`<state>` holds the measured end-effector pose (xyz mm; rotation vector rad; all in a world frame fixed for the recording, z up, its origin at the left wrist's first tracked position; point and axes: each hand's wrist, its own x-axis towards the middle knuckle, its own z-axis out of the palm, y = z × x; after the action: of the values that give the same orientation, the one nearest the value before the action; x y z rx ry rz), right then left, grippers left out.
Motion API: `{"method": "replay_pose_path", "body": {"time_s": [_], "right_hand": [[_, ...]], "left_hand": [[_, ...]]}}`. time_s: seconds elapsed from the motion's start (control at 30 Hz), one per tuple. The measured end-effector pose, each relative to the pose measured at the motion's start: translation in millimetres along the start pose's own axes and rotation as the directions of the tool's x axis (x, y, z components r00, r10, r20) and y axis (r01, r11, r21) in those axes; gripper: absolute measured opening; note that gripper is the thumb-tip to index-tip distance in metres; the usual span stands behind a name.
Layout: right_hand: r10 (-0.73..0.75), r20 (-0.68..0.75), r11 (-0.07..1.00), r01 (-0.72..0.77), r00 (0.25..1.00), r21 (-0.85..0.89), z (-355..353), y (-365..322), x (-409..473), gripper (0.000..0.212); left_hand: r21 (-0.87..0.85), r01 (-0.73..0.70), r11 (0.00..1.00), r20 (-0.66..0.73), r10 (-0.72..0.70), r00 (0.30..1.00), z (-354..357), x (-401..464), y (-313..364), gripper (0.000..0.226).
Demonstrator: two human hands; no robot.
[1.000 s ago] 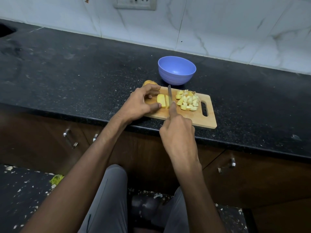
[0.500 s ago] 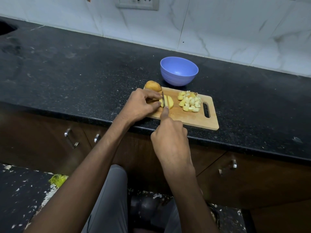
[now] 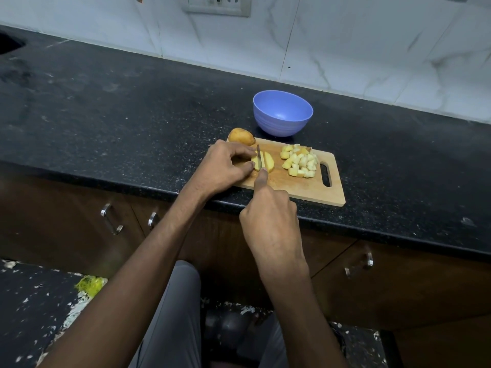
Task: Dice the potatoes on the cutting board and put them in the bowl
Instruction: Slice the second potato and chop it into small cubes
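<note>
Black speckled counter: wooden cutting board at front edge, blue bowl just behind.

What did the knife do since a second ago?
The knife, held by the right hand, stepped leftward across the potato piece, toward the left hand gripping it. The diced pile, whole potato, bowl and cutting board stayed put.

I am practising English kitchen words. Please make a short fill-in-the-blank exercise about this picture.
1. The right hand holds a ____ over the potato piece.
2. The diced potato pile lies on the ____.
3. The blue bowl holds ____ potato pieces.
4. The left hand steadies the potato piece; a ____ potato lies behind it.

Missing words: knife; cutting board; no; whole
</note>
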<state>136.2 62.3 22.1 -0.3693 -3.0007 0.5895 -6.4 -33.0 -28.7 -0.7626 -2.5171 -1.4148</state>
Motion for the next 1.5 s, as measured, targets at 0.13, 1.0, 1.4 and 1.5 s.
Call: {"method": "replay_pose_path", "body": {"time_s": [0.13, 1.0, 1.4, 1.5], "right_hand": [[-0.004, -0.011, 1.0, 0.004, 1.0, -0.018, 1, -1, 1, 0.069], [-0.053, 0.02, 0.972, 0.047, 0.998, 0.232, 3, 20, 11, 0.059], [0.006, -0.279, 0.983, 0.045, 0.96, 0.177, -13, 40, 57, 0.034], [-0.045, -0.267, 0.984, 0.088, 0.963, 0.153, -3, 36, 67, 0.043]], "left_hand": [[0.018, -0.007, 1.0, -0.006, 0.007, 1.0, 0, -1, 1, 0.029], [0.106, 0.018, 0.994, 0.004, -0.018, 1.0, -1, -3, 10, 0.045], [0.114, 0.021, 0.993, -0.041, -0.016, 0.999, 4, -3, 5, 0.053], [0.148, -0.005, 0.989, -0.032, 0.009, 0.999, 4, -3, 5, 0.047]]}}
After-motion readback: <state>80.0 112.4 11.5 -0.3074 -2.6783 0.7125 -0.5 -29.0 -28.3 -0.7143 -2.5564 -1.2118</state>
